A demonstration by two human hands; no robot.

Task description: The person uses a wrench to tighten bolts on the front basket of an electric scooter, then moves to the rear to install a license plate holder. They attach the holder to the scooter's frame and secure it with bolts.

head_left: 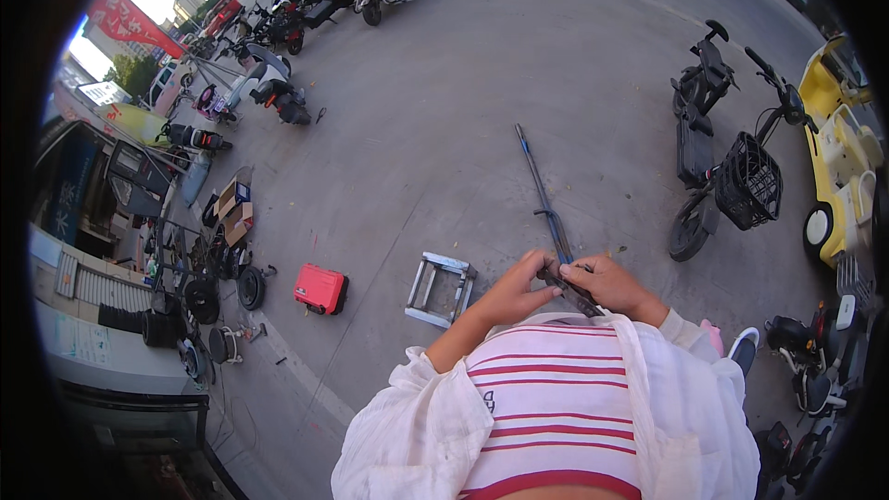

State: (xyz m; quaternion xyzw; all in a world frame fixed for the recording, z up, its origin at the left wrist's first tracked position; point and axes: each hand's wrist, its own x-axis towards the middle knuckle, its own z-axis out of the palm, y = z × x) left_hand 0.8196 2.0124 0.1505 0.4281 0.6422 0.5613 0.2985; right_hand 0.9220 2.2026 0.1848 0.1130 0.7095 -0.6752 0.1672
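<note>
In front of my waist, both hands are closed on a dark, elongated metal-looking piece whose exact kind I cannot make out. My left hand grips it from the left, thumb lying along it. From the other side my right hand pinches it with bent fingers. A long dark-blue metal tube with a short cross stub stretches away beyond my hands over the pavement. Whether the tube joins the held piece is hidden by my fingers.
A silver metal frame stands left of my hands, with a red toolbox farther left. Wheels and loose parts lie along the shopfront. On the right are an electric bike with a black basket and a yellow vehicle.
</note>
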